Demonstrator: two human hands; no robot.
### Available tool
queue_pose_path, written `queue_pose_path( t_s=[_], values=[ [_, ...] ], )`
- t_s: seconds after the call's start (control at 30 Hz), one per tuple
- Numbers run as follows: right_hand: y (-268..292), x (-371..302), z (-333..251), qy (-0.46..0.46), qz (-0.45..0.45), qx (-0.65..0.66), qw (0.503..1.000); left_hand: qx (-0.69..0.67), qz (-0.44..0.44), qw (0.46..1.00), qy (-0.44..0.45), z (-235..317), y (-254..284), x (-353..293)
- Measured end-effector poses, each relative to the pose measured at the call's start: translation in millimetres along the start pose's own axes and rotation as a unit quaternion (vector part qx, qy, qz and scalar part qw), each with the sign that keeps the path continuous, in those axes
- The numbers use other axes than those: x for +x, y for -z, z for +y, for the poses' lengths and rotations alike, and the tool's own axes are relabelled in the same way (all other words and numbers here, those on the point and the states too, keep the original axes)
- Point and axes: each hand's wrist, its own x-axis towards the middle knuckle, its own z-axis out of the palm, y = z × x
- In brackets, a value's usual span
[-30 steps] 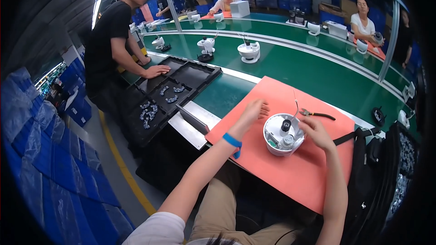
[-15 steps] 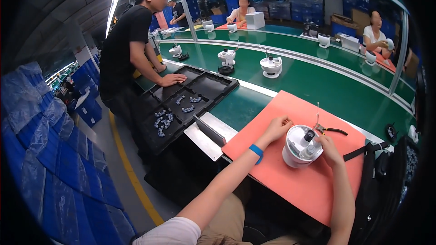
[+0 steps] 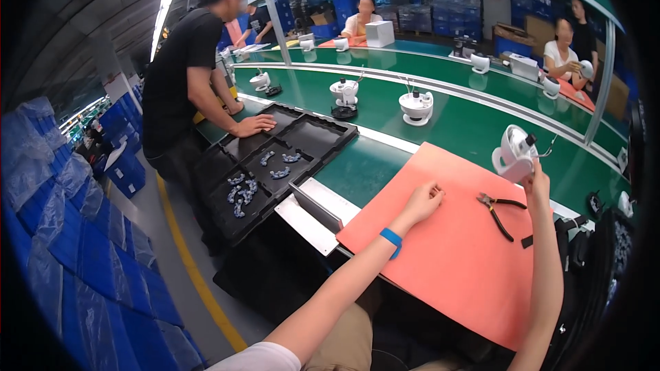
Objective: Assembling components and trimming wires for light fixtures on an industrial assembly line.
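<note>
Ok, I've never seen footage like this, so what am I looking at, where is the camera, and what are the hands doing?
This is one wide fisheye camera worn on a person's head, looking down, so straight edges bend. The two bare forearms rising from the bottom are that person's own. The right hand holds up a round white plastic device, lifted off the surface. The left hand, with a blue wristband, rests on the salmon-orange mat. Black-handled pliers lie on that mat. Further left sits a black compartment tray holding small parts, where another person leans. Beyond runs a green conveyor belt carrying similar white devices.

white device (image 3: pixel 514 153), orange mat (image 3: pixel 447 247) — green belt (image 3: pixel 454 124)
</note>
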Motion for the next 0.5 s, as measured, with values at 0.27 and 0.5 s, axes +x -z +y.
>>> queue_pose_path(
  t_s=[0.27,0.5],
  values=[
    [1,80,19,0.005,0.236,-0.151,0.96,0.006,0.009,1.0,0.021,1,4,-3],
    [-2,65,34,-0.048,0.342,-0.037,0.938,0.015,0.019,1.0,0.019,15,5,-5]
  ],
)
